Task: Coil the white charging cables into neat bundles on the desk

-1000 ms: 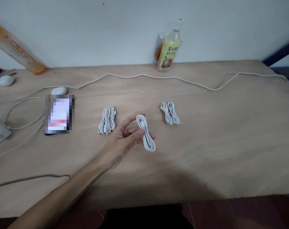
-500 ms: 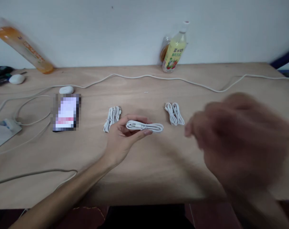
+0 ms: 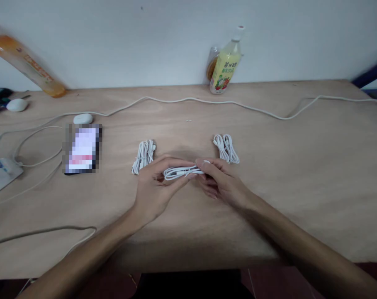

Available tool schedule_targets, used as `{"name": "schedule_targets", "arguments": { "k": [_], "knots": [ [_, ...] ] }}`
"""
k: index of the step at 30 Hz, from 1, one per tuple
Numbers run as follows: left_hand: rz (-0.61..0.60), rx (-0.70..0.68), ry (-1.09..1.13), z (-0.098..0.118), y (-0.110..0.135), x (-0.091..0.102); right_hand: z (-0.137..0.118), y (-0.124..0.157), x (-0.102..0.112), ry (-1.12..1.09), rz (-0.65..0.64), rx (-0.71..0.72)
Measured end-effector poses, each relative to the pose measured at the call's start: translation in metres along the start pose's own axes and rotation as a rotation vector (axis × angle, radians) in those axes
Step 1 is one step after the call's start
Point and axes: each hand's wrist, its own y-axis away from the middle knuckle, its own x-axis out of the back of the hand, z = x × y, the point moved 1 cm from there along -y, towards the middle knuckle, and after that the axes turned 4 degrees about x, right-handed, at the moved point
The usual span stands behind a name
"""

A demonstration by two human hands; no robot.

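White cable bundle (image 3: pixel 172 174): light, springy, pinched between two hands

Bundle is in front of the person, near the middle of the wooden table (image 3: pixel 288 191), apparently lifted just off it, lying roughly sideways. Left hand (image 3: pixel 154 185) grips its left part, thumb along the near edge, fingers behind the far edge. Right hand (image 3: pixel 227 182) has its thumb over the right end, fingers curled underneath; it looks gripped there too, though the fingers hide most of that end.

Handling, as judged: very light, bendy, a bit springy in the loops. Smooth jacket, so perhaps mildly slippery, but a soft pinch should do. A thin tie (image 3: pixel 187 170) cinches it around the middle — best place to take hold, since all strands are gathered there. Loop ends would likely splay or sag if lifted by one strand. What looks like a plug (image 3: pixel 180 172) sits next to the tie: stiffer than the cord, probably the part to spare from bending. Nothing here looks fragile otherwise.

Similar tied cables lie on the wood: a left cluster (image 3: pixel 144 153) just behind the left hand, and a right pair (image 3: pixel 226 148) beyond the right hand — same handling expected for both.
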Motion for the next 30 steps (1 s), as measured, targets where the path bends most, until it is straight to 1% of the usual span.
{"name": "schedule_targets", "arguments": {
  "k": [6, 10, 22, 27, 30],
  "knots": [
    [0.001, -0.096, -0.07, 0.0013, 0.0001, -0.0005, 0.0028, 0.0008, -0.0001, -0.016, 0.023, 0.015],
    [-0.018, -0.094, -0.07, 0.0024, -0.0006, -0.0002, 0.0008, 0.0029, -0.001, -0.014, 0.038, -0.009],
    [0.002, -0.106, -0.079, 0.001, -0.001, 0.0012, -0.0038, 0.0021, 0.0005, -0.055, 0.023, -0.04],
    [0.003, -0.051, -0.088, 0.0055, -0.0011, 0.0018, -0.0056, 0.0026, 0.0004, -0.029, 0.034, -0.041],
    [0.0, -0.045, -0.112, 0.0067, -0.0011, 0.0021, -0.0062, 0.003, 0.0011, -0.015, 0.041, -0.036]
  ]
}}
